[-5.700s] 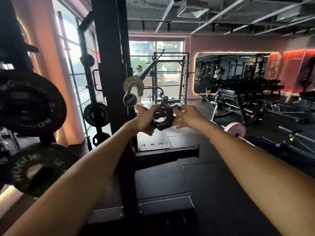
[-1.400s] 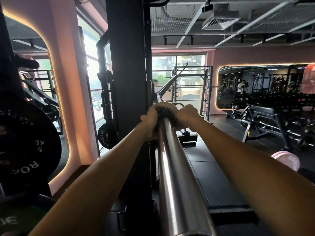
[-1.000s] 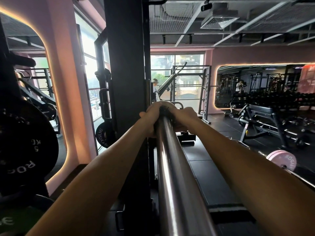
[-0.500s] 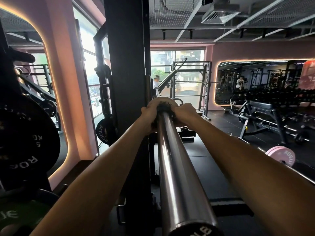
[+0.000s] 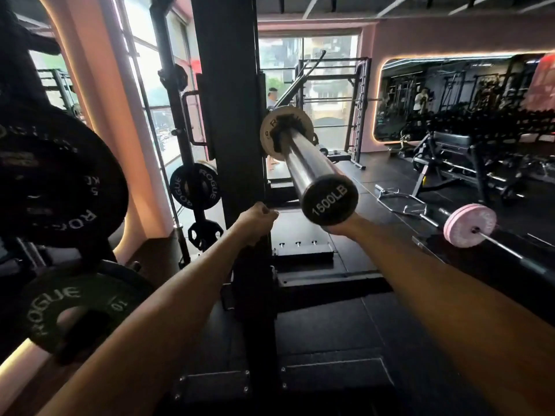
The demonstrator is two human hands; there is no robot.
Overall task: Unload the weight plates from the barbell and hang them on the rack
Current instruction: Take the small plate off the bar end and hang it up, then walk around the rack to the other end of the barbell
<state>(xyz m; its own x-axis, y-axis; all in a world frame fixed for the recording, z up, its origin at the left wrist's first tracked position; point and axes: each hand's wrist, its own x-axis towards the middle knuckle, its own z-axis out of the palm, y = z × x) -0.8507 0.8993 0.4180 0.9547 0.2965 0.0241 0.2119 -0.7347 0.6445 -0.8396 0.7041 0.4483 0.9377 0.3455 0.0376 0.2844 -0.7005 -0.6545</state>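
Note:
The barbell's steel sleeve (image 5: pixel 303 163) points at me, its black end cap (image 5: pixel 329 204) marked 1500LB. Far up the sleeve sits a small pale weight plate (image 5: pixel 270 145) with a black collar (image 5: pixel 282 130) against it. Both of my hands are off the bar, below its near end. My left hand (image 5: pixel 258 219) hangs in front of the black rack upright (image 5: pixel 228 115), fingers curled, with nothing visible in it. Most of my right hand (image 5: pixel 338 229) is hidden behind the end cap, so its fingers cannot be seen.
On storage pegs at the left hang a black 5 kg plate (image 5: pixel 60 181) and a green 10 plate (image 5: pixel 75 304); another black plate (image 5: pixel 195 186) hangs further back. A floor barbell with pink plates (image 5: pixel 470 225) lies right, and a bench (image 5: pixel 450 145) stands beyond.
Both hands have let go of the collar at the plate and dropped back to below the sleeve's near end. My view has pulled back, so the end cap now shows.

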